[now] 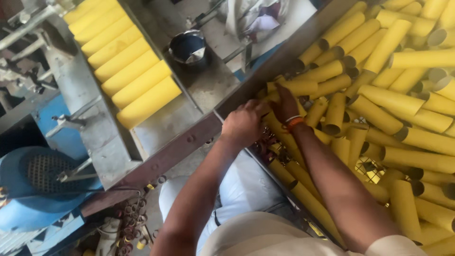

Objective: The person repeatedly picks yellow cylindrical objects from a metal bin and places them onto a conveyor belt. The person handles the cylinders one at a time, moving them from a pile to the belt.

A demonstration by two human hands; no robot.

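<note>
My left hand (244, 124) and my right hand (284, 103) both reach into a heap of yellow cardboard tubes (379, 114) lying in a metal-edged bin on the right. The right hand, with an orange and white band at its wrist, rests on tubes at the heap's near-left corner, its fingers curled among them. My left hand's fingers are bent at the bin's edge against the same tubes; whether either hand grips one is hidden. A neat row of yellow tubes (124, 60) lies side by side on a sloped metal tray (156, 130) at upper left.
A dark metal cup (188, 47) stands on the grey machine top behind the tray. A rusty steel bar (189, 142) runs diagonally along the bin's edge. A blue motor housing (38, 185) sits at lower left. Crumpled plastic (258, 16) lies at the top.
</note>
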